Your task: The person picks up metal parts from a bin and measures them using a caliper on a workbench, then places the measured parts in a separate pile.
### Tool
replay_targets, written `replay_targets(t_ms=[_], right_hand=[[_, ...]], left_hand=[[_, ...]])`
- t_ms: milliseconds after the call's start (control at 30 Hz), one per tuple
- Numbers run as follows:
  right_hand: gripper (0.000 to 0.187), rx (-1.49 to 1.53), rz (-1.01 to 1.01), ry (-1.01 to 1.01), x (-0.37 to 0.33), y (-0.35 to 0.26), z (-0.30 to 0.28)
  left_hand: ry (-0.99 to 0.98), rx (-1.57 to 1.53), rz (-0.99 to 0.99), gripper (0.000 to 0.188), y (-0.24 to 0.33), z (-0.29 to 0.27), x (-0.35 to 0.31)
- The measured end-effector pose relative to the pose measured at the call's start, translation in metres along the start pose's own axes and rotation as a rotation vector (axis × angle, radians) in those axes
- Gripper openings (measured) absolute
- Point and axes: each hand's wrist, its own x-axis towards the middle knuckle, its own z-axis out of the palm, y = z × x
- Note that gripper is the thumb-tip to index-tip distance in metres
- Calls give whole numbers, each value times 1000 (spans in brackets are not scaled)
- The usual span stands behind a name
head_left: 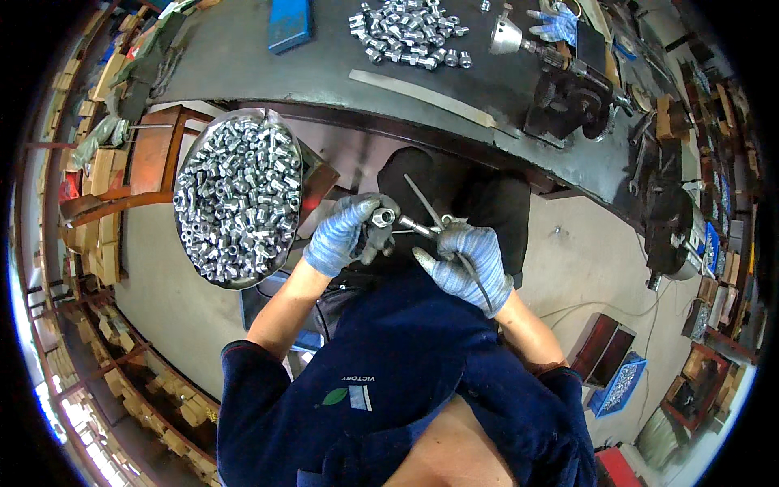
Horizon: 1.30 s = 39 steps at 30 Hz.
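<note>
My left hand (341, 234), in a striped blue-grey work glove with dark fingertips, is closed around a shiny metal fitting (383, 217), its round opening facing up. Close to its right, my right hand (469, 261) in a matching glove grips a short cylindrical metal tool (416, 226), possibly a plug gauge, whose tip points at the fitting with a small gap between. A long thin file-like strip (421, 195) also passes through the right hand, slanting from upper left to lower right. Both hands are above my lap.
A large round tub (297, 174) heaped with metal fittings stands at the left. On the dark workbench (235, 69) ahead lie a pile of fittings (410, 34), a flat metal bar (422, 96), a blue box (289, 24) and a clamping device (576, 101). A blue crate (598, 403) sits lower right.
</note>
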Motion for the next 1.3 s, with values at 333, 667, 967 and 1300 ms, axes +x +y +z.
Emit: replay_targets(t_ms=[333, 667, 967, 1300], right_hand=[[34, -110, 41, -91, 0, -5, 1], [32, -32, 49, -6, -3, 2, 3], [33, 74, -8, -31, -8, -11, -26], [33, 245, -72, -158, 1, -37, -23]], left_hand=[[11, 831, 16, 29, 35, 16, 2], [-30, 538, 78, 36, 23, 24, 3], [345, 1232, 381, 20, 20, -4, 12], [449, 1396, 481, 18, 13, 4, 18]])
